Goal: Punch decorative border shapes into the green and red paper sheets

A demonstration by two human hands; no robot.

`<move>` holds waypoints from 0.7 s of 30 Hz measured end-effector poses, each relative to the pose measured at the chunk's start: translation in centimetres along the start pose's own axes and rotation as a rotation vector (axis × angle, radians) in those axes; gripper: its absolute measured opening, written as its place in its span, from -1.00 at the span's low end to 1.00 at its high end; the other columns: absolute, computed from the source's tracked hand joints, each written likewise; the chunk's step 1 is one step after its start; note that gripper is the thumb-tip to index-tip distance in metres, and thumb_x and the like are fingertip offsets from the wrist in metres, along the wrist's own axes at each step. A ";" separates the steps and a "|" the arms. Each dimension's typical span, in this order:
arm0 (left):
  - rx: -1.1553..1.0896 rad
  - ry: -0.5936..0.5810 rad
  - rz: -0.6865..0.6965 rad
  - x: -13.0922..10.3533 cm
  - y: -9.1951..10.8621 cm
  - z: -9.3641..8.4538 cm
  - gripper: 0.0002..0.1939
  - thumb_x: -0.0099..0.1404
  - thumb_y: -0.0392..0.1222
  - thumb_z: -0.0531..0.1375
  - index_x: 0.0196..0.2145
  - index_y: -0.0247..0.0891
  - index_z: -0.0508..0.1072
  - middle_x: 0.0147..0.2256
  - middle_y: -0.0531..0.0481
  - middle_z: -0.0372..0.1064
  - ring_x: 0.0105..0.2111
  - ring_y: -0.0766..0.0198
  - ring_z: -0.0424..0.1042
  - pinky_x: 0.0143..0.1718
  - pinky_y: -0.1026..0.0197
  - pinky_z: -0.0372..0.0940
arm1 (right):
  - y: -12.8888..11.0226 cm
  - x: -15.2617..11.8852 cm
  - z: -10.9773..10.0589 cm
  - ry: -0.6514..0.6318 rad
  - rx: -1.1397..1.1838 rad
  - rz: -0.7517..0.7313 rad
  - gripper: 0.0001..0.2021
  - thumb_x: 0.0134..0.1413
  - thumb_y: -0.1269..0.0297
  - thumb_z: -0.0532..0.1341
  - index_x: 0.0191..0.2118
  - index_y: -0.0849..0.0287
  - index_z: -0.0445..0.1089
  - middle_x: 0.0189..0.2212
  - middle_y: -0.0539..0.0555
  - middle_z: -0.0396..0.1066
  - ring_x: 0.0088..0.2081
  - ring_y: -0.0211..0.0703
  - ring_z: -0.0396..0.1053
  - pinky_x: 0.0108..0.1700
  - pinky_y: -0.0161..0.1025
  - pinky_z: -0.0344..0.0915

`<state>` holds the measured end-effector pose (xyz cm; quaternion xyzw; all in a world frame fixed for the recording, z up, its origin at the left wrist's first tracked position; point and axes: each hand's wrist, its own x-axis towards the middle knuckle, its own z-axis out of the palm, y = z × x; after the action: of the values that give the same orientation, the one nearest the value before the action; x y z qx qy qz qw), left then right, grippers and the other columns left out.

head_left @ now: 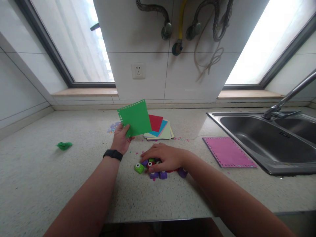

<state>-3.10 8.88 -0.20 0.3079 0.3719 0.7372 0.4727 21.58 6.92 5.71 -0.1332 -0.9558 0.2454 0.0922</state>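
Note:
My left hand (pixel 122 136) pinches the lower left corner of a green paper sheet (pixel 135 119), which is raised and has small holes along its top and left edges. My right hand (pixel 164 157) lies palm down with its fingers spread over a cluster of small punches, purple, red and green. One green punch (pixel 139 168) with an eye design shows left of its fingers. Purple punches (pixel 163 174) stick out below the hand; the others are partly hidden under it. Behind the green sheet is a fanned stack of coloured paper (pixel 165 131) with a red sheet (pixel 156 122) on top.
A pink sheet stack (pixel 228 152) with punched edges lies beside the steel sink (pixel 261 141) on the right. A crumpled green item (pixel 64 145) is at the left. Small paper bits (pixel 114 127) are scattered on the speckled counter (pixel 81 171). A tiled wall stands behind.

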 end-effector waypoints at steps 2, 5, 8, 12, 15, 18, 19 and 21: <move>0.004 -0.007 -0.003 0.0 0.0 0.1 -0.69 0.18 -0.20 0.39 -0.13 -0.13 0.45 -0.30 0.14 0.46 -0.55 0.39 0.44 -0.66 0.37 0.32 | -0.1 -0.2 0.1 -0.081 0.053 -0.076 -0.53 0.24 -0.02 0.26 0.20 -0.02 0.44 0.16 0.06 0.48 0.17 0.05 0.39 0.26 -0.03 0.16; 0.012 -0.015 -0.005 -0.1 0.0 0.1 -0.66 0.16 -0.19 0.41 -0.12 -0.13 0.45 -0.29 0.14 0.47 -0.54 0.39 0.44 -0.67 0.37 0.34 | 0.3 -0.7 -0.1 -0.103 0.166 -0.106 -0.44 0.27 -0.01 0.24 0.31 0.07 0.32 0.26 0.18 0.37 0.27 0.10 0.28 0.31 0.03 0.09; 0.019 -0.021 -0.007 -0.2 0.0 0.0 -0.65 0.16 -0.18 0.41 -0.11 -0.12 0.45 -0.30 0.15 0.47 -0.55 0.40 0.44 -0.67 0.38 0.34 | 1.5 -2.0 -1.1 0.018 0.264 -0.053 -0.40 0.31 -0.02 0.20 0.38 0.06 0.21 0.37 0.20 0.18 0.36 0.08 0.14 0.36 0.06 0.03; 0.024 -0.036 -0.012 -0.2 0.0 0.0 -0.65 0.16 -0.17 0.41 -0.10 -0.13 0.46 -0.29 0.15 0.49 -0.55 0.40 0.44 -0.67 0.38 0.35 | 3.5 -5.6 -2.1 0.193 0.289 0.033 -0.51 0.41 0.00 0.07 0.35 -0.06 0.23 0.38 0.11 0.17 0.38 0.04 0.11 0.39 0.13 -0.03; 0.029 -0.045 -0.018 -0.2 0.0 0.1 -0.63 0.16 -0.18 0.42 -0.09 -0.14 0.46 -0.28 0.13 0.49 -0.54 0.39 0.46 -0.67 0.38 0.36 | 4.3 -7.9 -1.2 0.191 0.286 0.085 -0.46 0.40 -0.03 0.07 0.40 -0.07 0.13 0.39 0.13 0.14 0.39 0.10 0.08 0.39 0.19 -0.02; 0.039 -0.039 -0.020 -0.2 0.0 0.2 -0.63 0.16 -0.18 0.41 -0.09 -0.14 0.46 -0.26 0.12 0.50 -0.53 0.39 0.47 -0.67 0.38 0.37 | 3.9 -8.6 0.4 0.148 0.304 0.064 -0.39 0.37 -0.03 0.10 0.43 0.03 0.06 0.39 0.23 0.11 0.38 0.16 0.09 0.37 0.22 0.02; 0.042 -0.036 -0.019 -0.2 0.0 0.2 -0.63 0.16 -0.18 0.41 -0.09 -0.14 0.46 -0.26 0.13 0.50 -0.53 0.39 0.47 -0.67 0.38 0.37 | 3.6 -8.5 0.8 0.143 0.298 0.059 -0.37 0.35 -0.03 0.14 0.42 0.06 0.08 0.38 0.26 0.14 0.37 0.19 0.11 0.36 0.23 0.04; 0.049 -0.035 -0.016 -0.2 -0.1 0.2 -0.63 0.16 -0.19 0.41 -0.08 -0.14 0.45 -0.25 0.12 0.50 -0.52 0.40 0.47 -0.66 0.39 0.37 | 2.9 -7.9 1.5 0.141 0.280 0.040 -0.37 0.33 0.00 0.18 0.40 0.10 0.12 0.36 0.30 0.16 0.37 0.20 0.11 0.35 0.23 0.05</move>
<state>-2.81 8.76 -0.19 0.3293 0.3841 0.7185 0.4773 29.36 6.31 2.15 -0.1549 -0.9005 0.3682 0.1717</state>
